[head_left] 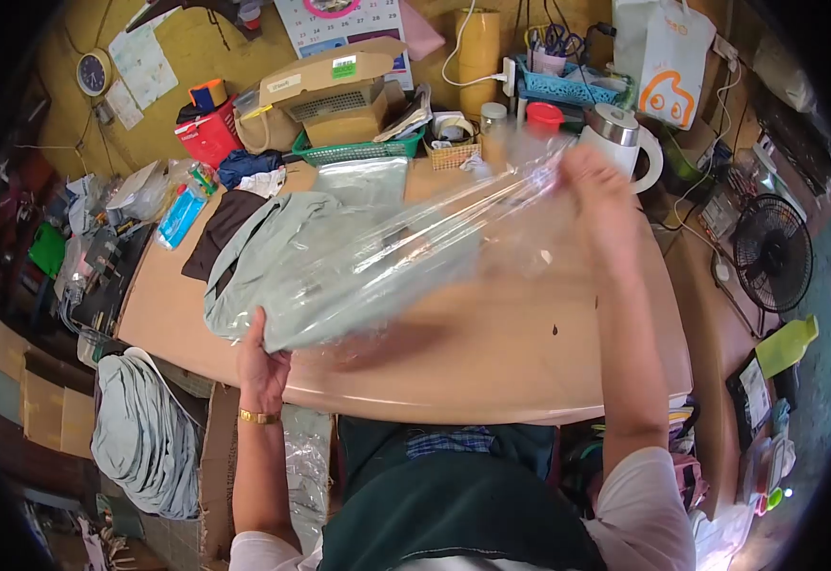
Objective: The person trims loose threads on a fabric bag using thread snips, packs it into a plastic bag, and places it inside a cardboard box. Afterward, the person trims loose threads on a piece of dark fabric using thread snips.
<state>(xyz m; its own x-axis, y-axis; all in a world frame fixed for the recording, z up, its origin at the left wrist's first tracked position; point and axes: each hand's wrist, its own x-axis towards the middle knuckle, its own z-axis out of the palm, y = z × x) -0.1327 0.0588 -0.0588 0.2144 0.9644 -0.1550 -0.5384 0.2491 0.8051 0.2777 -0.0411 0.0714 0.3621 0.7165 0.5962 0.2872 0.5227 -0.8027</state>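
The grey garment (287,233) lies between your hands, its folded bulk just beyond the left and the clear plastic bag (435,214) drawn out from it toward the right; the plastic covers at least part of the cloth, though glare and blur hide how far in it sits; expect the cloth to be light and limp, likely to sag or bunch wherever it has no support, so a hold with the palm under the folds should suit it better than a pinch at one layer; the film looks thin and slick, apt to slide or cling and perhaps to tear under a sharp pull, so a gathered handful of its end should hold more surely than a single edge; your left hand (265,366) grips the near edge of the cloth, thumb on top, though whether film lies under the thumb you cannot tell; your right hand (594,181), blurred, is closed on the gathered end of the film, raised over the bench (492,381); beyond the left hand a dark cloth (217,238) lies beside the garment, and just past the right hand stands a white kettle (613,138).
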